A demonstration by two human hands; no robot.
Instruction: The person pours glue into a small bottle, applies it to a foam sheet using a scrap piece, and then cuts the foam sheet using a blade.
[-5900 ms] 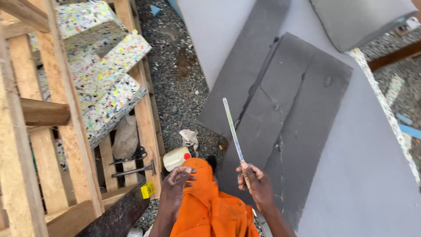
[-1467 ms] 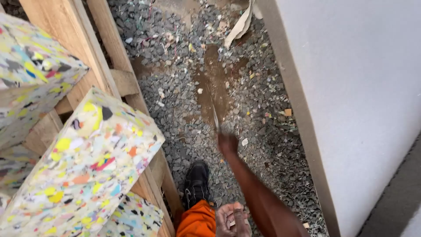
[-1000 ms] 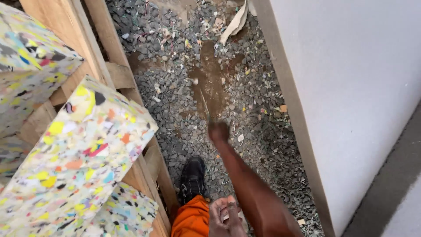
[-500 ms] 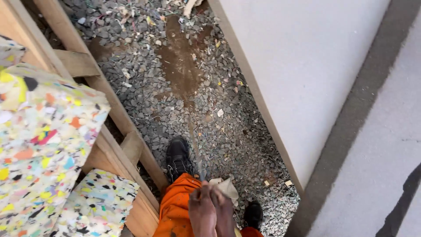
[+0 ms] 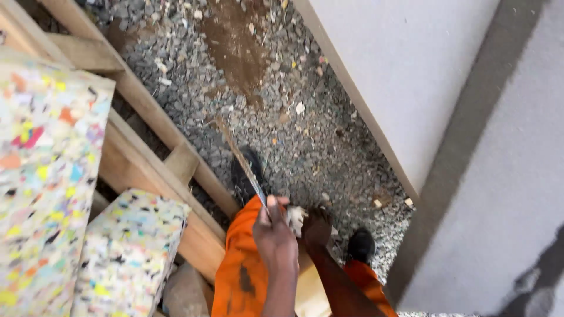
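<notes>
My left hand (image 5: 274, 233) is closed around the near end of a long thin blade (image 5: 239, 157), which slants up and to the left over the gravel. Right beside it, my right hand (image 5: 317, 226) grips a small pale crumpled wad (image 5: 295, 216) that touches the blade's near end. Both hands hover over my orange trousers (image 5: 241, 282). One of my black shoes (image 5: 244, 176) lies under the blade and the other (image 5: 359, 243) is near the panel's edge.
Grey gravel with a brown earth patch (image 5: 235, 47) covers the ground. A wooden frame (image 5: 147, 158) on the left holds speckled multicoloured foam blocks (image 5: 41, 176). A large pale panel (image 5: 411, 76) and a grey slab (image 5: 505, 194) fill the right side.
My right arm, stretched out over the gravel with the blade, has drawn back. Both hands have met at my knees, and my view has swung right toward the panels.
</notes>
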